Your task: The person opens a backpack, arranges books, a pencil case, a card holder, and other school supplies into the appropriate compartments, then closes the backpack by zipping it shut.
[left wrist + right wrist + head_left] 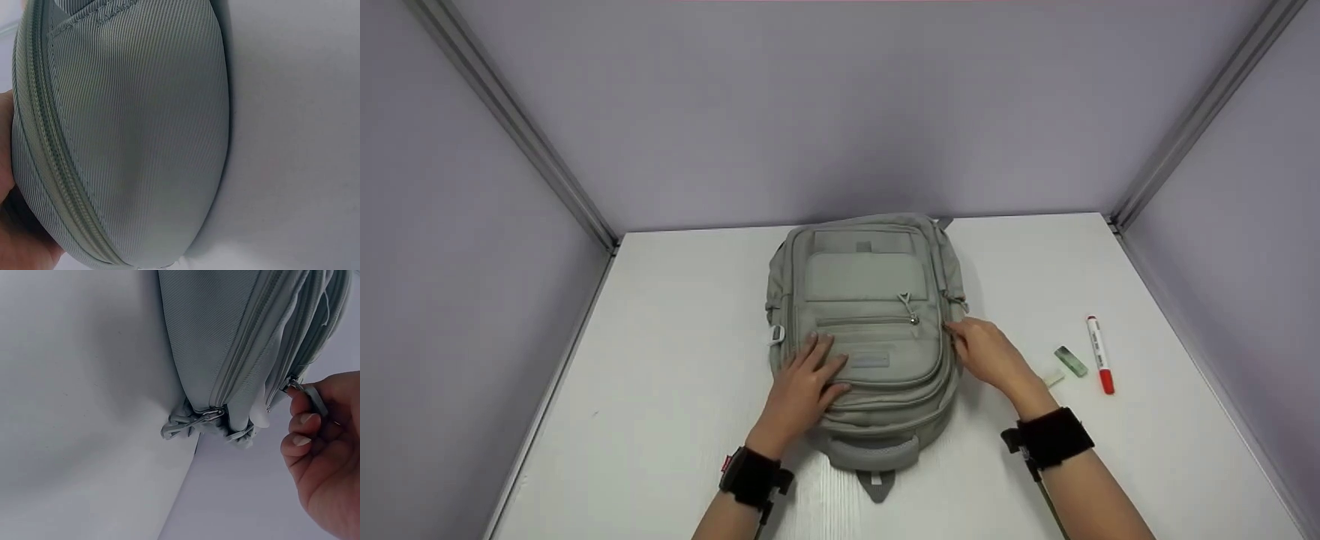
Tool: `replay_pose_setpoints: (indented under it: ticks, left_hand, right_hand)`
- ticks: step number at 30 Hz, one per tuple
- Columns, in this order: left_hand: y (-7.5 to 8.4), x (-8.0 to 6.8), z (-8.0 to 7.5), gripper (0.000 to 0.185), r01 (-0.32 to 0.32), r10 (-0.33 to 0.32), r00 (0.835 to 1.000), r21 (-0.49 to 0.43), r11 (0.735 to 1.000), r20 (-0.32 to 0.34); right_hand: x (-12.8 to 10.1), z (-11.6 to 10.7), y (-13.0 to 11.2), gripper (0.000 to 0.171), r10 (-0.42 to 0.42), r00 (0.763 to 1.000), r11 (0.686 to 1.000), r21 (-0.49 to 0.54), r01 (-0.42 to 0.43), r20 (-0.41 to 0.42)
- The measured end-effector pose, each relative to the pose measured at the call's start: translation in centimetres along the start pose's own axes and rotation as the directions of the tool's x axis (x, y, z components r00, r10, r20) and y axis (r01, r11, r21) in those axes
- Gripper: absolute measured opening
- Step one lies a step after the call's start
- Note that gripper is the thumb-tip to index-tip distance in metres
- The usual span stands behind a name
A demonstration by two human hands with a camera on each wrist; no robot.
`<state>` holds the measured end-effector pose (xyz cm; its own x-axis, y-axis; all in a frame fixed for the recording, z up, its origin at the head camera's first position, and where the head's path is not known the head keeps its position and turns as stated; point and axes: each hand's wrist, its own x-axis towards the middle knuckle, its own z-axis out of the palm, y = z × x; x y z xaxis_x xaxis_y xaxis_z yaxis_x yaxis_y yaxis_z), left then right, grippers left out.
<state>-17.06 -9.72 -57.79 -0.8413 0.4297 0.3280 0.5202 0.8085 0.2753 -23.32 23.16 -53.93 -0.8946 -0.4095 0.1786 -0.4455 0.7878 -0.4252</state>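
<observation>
A grey-green backpack (870,277) lies front side up on the white table, its top handle (877,452) toward me. My left hand (804,386) rests on the lower left of its front with the fingers spread. At the backpack's right side, my right hand (990,356) pinches a zipper pull (315,400) between thumb and curled fingers. The right wrist view shows that pull on the front compartment's zipper; another zipper pull (211,414) hangs free on the side. Only part of the left hand (7,146) shows in the left wrist view, beside a curved zipper (50,140).
Right of the backpack lie a red-capped white marker (1099,352), a small green block-like item (1070,361) and a pale item (1054,378) partly behind the right wrist. Grey panels (840,112) enclose the table (675,322) at the back and both sides.
</observation>
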Motion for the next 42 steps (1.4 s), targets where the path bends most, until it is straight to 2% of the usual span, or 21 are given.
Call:
replay_pose_setpoints:
  ticks: [13,19,25,42]
  left_hand:
    - [0.0,0.1,0.1,0.051,-0.002,0.002,1.000,0.006,1.000,-0.011]
    - [0.1,0.1,0.0,0.050,0.016,-0.017,1.000,-0.026,1.000,-0.013]
    - [0.2,0.1,0.0,0.049,0.021,-0.021,1.000,-0.020,1.000,-0.023]
    - [0.5,0.1,0.0,0.047,0.011,-0.012,0.999,-0.027,1.000,-0.053]
  right_hand:
    - [-2.7,-0.2,-0.9,0.022,0.012,1.000,0.983,0.182,-0.013,0.007]
    - [-3.7,-0.2,-1.9,0.021,0.018,0.998,0.965,0.258,-0.033,0.062]
    - [-4.3,0.0,-3.0,0.020,0.030,0.994,0.949,0.309,-0.060,0.101]
    - [-4.6,1.1,-5.6,0.019,-0.057,0.990,0.908,0.419,-0.002,0.128]
